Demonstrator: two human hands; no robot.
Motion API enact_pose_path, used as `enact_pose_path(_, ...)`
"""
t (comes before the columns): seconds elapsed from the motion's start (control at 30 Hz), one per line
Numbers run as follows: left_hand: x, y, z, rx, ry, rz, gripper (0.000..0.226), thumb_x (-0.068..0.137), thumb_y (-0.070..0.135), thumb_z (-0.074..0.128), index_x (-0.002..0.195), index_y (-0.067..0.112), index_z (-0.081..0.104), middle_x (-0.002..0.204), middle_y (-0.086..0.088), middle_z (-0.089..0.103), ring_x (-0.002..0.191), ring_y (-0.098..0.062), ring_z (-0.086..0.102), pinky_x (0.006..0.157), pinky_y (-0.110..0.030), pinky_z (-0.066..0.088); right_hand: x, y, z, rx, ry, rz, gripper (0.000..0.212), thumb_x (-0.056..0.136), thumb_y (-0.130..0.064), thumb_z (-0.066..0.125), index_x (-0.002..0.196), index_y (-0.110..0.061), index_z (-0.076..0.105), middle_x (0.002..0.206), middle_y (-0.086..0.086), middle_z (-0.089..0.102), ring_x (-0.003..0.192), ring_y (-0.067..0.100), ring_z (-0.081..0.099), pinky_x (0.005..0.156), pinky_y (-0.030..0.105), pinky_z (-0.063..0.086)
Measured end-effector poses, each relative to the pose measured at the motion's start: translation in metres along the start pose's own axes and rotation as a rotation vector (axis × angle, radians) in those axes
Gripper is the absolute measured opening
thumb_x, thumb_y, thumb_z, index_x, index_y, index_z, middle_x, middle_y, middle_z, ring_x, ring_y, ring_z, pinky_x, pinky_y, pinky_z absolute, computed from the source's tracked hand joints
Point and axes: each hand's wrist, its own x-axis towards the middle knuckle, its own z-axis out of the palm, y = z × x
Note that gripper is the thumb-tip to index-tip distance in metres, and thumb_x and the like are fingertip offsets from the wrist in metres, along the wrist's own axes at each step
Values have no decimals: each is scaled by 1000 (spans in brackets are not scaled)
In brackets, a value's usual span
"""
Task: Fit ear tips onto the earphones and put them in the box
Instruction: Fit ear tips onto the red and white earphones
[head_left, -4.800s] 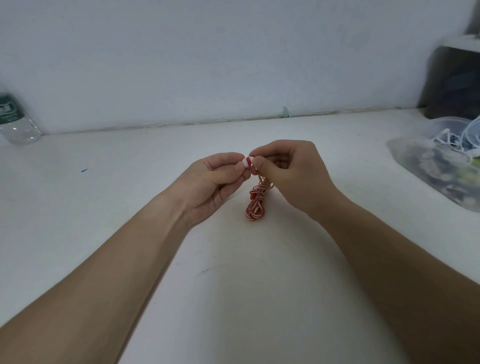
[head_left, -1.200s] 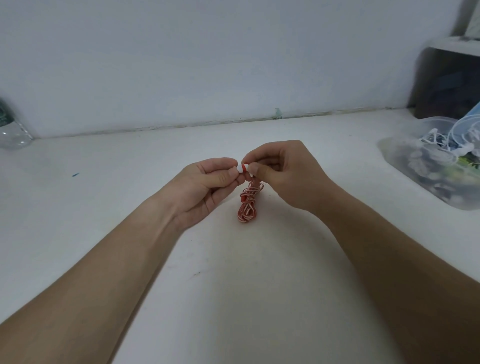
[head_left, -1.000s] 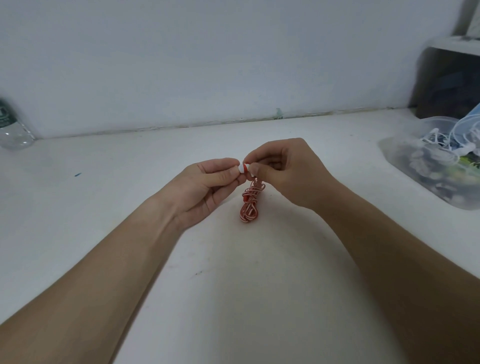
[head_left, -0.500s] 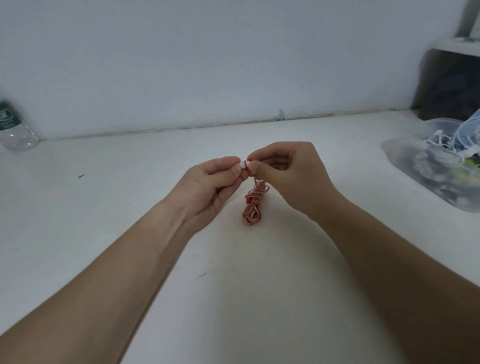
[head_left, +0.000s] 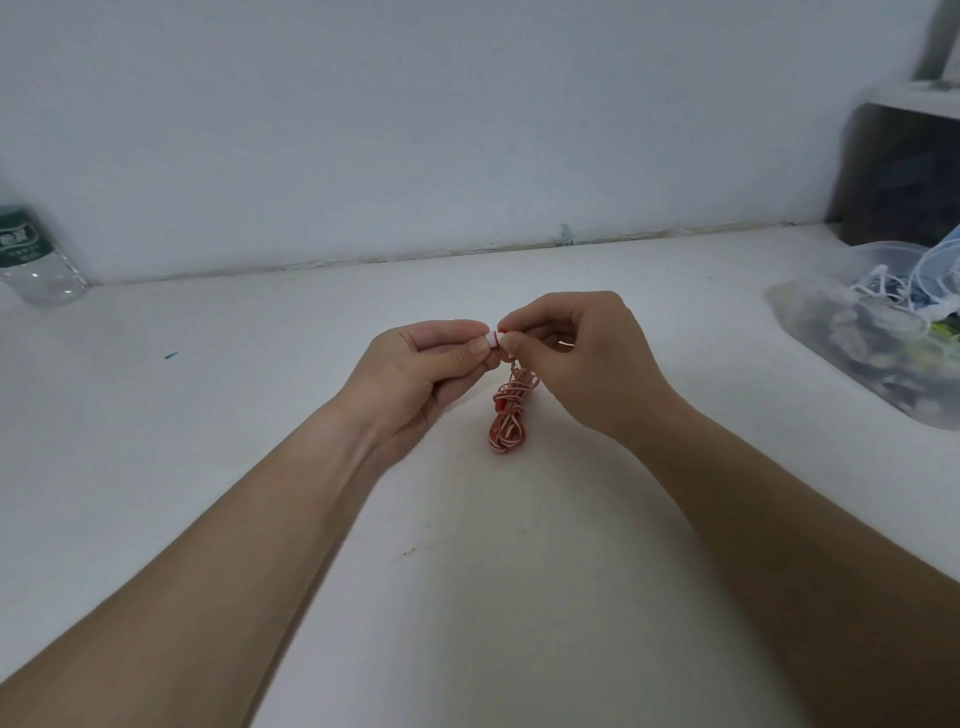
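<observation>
White tabletop (head_left: 208, 467) beneath, left hand (head_left: 415, 374) pinching white ear tip (head_left: 491, 341) against red earphone (head_left: 500, 336) pinched in right hand (head_left: 582, 364), coiled cable (head_left: 508, 421) hanging below, clear box (head_left: 852, 364) far right.

The ear tip (head_left: 491, 341) sits between my left hand (head_left: 426, 374) and right hand (head_left: 582, 364), with the earphones (head_left: 509, 415) just below them. On the desk (head_left: 208, 415), a bottle (head_left: 31, 260) stands far left of them and the box (head_left: 872, 343) far right.

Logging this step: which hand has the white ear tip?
The left hand: its thumb and forefinger pinch the white ear tip. The right hand instead pinches the red earbud, with the coiled red-and-white cable below it.
</observation>
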Motion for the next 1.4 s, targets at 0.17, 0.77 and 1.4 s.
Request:
enact_pose_path(0.17, 1, 4, -4, 47, -111, -35, 12, 70, 5, 70, 77, 9, 79, 85, -9, 76, 81, -12, 73, 75, -15, 57, 2, 2, -8, 129, -108, -1, 16, 91, 1, 66, 88, -12, 75, 75, 7, 74, 62, 13, 65, 69, 35, 57)
enact_pose_path(0.77, 1, -3, 1, 84, -64, 42, 12, 83, -1, 70, 94, -3, 70, 79, -14, 73, 77, -17, 72, 72, -16, 56, 3, 13, -8, 238, -112, 171, 11, 93, -4, 66, 96, -7, 76, 84, 15, 76, 75, 26, 68, 89, 50, 57)
enact_pose_path(1.4, 3, -5, 1, 212, 10, 178, 15, 88, 3, 69, 103, 0, 72, 91, -16, 76, 86, -20, 74, 75, -21, 56, 3, 15, -8, 341, -75, 177, 15, 93, 0, 64, 94, -10, 74, 85, 14, 77, 85, 23, 74, 91, 42, 59)
